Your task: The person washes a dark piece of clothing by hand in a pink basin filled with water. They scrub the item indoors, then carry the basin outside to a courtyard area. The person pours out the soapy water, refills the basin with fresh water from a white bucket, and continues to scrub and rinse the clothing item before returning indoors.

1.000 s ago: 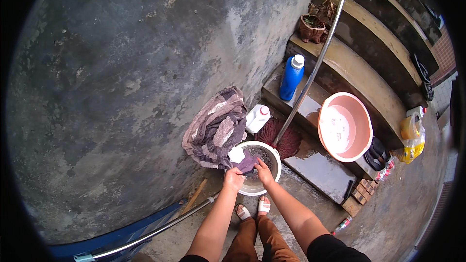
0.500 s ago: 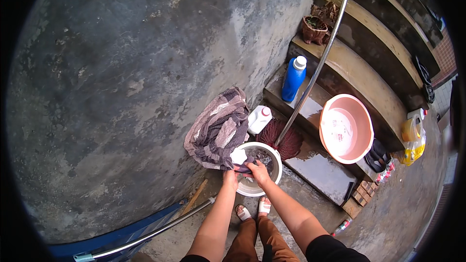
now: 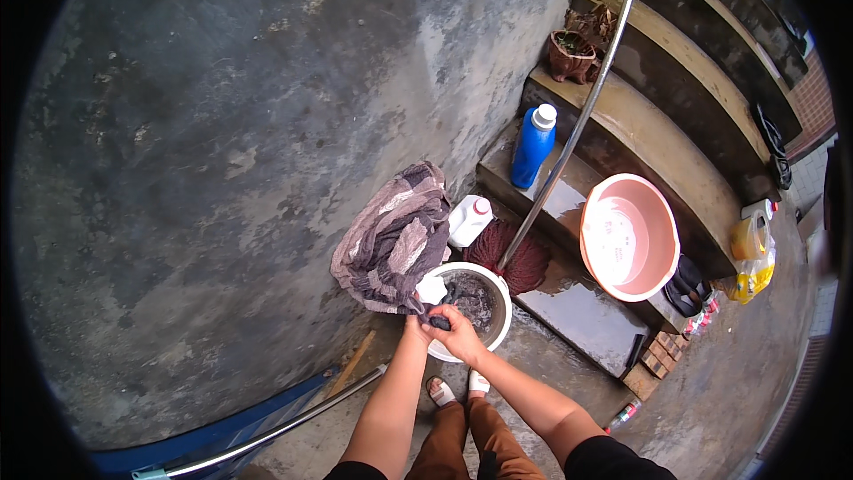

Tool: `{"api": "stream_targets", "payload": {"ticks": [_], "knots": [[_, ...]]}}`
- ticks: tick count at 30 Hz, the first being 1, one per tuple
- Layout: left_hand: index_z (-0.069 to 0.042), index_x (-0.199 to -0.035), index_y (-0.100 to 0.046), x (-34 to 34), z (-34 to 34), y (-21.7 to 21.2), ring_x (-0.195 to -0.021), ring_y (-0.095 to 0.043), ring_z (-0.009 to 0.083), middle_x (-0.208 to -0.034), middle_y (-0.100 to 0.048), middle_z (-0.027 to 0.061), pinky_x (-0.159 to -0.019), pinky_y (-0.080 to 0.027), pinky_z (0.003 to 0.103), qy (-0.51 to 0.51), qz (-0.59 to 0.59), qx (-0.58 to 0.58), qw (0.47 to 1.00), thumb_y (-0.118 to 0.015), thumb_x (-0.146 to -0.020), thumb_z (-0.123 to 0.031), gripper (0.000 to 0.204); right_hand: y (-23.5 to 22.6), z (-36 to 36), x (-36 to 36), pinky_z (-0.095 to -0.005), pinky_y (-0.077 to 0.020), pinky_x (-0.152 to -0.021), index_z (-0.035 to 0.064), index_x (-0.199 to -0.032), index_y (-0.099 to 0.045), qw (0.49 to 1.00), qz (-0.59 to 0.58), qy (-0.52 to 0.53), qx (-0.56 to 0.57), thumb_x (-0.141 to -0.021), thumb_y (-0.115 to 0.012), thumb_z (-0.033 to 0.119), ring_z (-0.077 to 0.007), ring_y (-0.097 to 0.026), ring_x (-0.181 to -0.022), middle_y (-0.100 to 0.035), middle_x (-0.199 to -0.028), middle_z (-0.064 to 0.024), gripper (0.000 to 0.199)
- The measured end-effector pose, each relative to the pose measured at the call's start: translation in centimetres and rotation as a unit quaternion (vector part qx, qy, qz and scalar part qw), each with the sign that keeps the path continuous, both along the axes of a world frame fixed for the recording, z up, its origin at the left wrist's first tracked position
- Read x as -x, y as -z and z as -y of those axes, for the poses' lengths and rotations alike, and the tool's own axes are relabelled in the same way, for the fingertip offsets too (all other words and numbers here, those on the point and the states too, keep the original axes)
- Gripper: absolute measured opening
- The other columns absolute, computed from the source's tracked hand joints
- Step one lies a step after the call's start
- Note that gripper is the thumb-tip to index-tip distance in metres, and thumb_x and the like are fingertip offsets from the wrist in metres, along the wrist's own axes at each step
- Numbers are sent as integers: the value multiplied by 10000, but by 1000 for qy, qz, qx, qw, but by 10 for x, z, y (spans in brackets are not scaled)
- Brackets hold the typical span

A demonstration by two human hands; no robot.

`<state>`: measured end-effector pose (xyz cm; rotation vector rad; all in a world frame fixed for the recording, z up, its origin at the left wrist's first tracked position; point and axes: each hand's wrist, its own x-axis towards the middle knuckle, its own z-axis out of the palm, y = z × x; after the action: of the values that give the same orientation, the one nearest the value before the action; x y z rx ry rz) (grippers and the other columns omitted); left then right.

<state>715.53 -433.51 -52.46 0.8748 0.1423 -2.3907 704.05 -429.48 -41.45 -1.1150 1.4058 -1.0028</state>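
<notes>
At the left rim of a white bucket, two bare hands work close together. Left hand curled in, its fingers partly hidden; right hand bent over beside it, fingers drawn together. Both closed on a bunched dark cloth, just inside the near-left edge. Bucket holds water, with dark matter at the far side, kind unclear. Large checked cloth, greyish purple, heaped left of the bucket; whether it joins the gripped piece cannot be told. Behind the bucket: white jug with red cap, maroon mop head. On the steps to the right: upright blue bottle, white-capped, and a tilted-looking pink basin.
</notes>
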Motion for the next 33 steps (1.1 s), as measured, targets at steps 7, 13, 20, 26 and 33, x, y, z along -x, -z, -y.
{"api": "stream_targets", "payload": {"ticks": [7, 13, 20, 26, 33], "knots": [[-51, -1023, -471, 9, -15, 41, -861, -531, 242, -965, -535, 111, -779, -429, 374, -75, 33, 3, 997, -348, -854, -394, 401, -23, 3, -2, -336, -426, -698, 30, -766, -531, 992, -124, -29, 12, -745, -589, 302, -276, -535, -777, -534, -803, -112, 279], [-46, -1001, -481, 10, -37, 127, -808, -543, 277, -924, -544, 115, -739, -447, 391, -228, 132, 19, 965, -405, -831, -396, 396, -12, 28, -7, -393, -469, -580, 44, -683, -575, 955, -291, -37, 39, -772, -497, 266, -333, -570, -635, -582, -698, -158, 251], [-39, -1031, -485, 52, -12, -48, -843, -533, 155, -950, -531, 56, -706, -445, 299, -118, 340, 20, 933, -502, -828, -249, 291, 27, 44, 21, -406, -471, -632, 42, -714, -614, 940, -329, 74, -54, -774, -483, 307, -346, -581, -670, -590, -709, -196, 302], [-43, -1108, -449, 10, -8, -31, -974, -502, 178, -1073, -512, 68, -843, -397, 365, 4, 403, 76, 912, -541, -808, -280, 393, 73, 45, 43, -312, -442, -667, 5, -819, -545, 950, -22, 220, -219, -719, -567, 152, -230, -567, -682, -585, -735, -140, 179], [-50, -1089, -477, 16, -4, -40, -880, -546, 242, -1032, -539, 82, -797, -433, 372, -33, 246, 10, 969, -474, -827, -375, 418, 3, 38, 5, -318, -406, -774, 5, -999, -455, 990, -118, 78, 28, -592, -550, -23, -284, -492, -883, -480, -940, -150, 419]]}}
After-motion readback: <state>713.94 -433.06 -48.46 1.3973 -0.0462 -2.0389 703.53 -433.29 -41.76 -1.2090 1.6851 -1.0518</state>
